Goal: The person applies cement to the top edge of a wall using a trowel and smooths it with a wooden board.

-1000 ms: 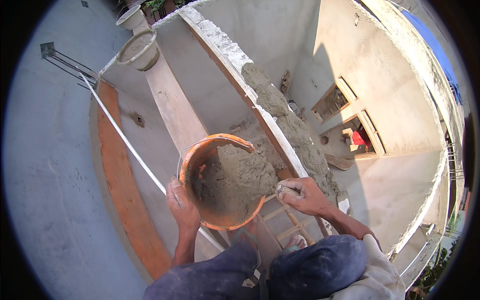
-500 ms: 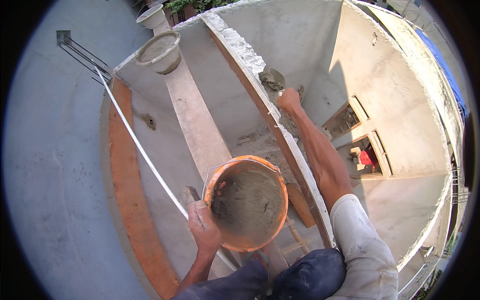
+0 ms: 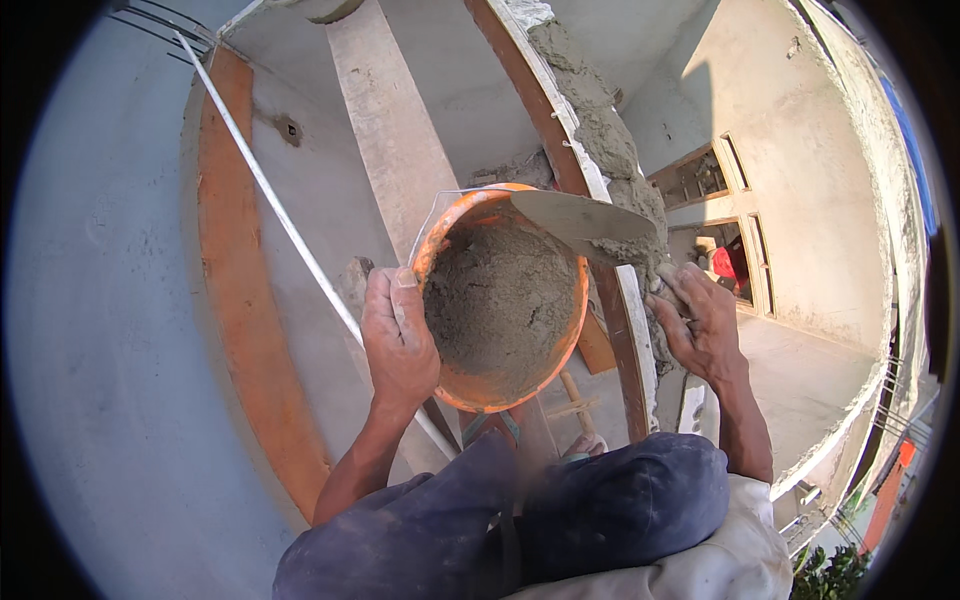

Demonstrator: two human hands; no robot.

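One round orange plastic bucket [image 3: 581, 312] with a thin wire handle [image 3: 434, 208] contains wet grey mortar [image 3: 495, 300]; some of the inner wall shows above it. The bucket is directly right of the left hand [image 3: 398, 335], whose thumb and fingers pinch its rim. The right hand [image 3: 708, 325] has its fingers curled together around the trowel's grip, which they largely hide. The broad flat metal trowel blade [image 3: 575, 217] extends up and left from those fingers, across the bucket's upper right rim; grey mortar clings to the blade near the grip.

Beyond the right fingers, a rough band of mortar [image 3: 592, 105] lies along a wall top, edged by a long brown board [image 3: 532, 95]. Ahead of the left fingers is a pale plank [image 3: 385, 110]; to their left, a slender white pole [image 3: 262, 178] and a wide orange-brown strip [image 3: 235, 290]. Right of the right fingers, a plastered wall [image 3: 820, 190] has wood-framed openings [image 3: 760, 250].
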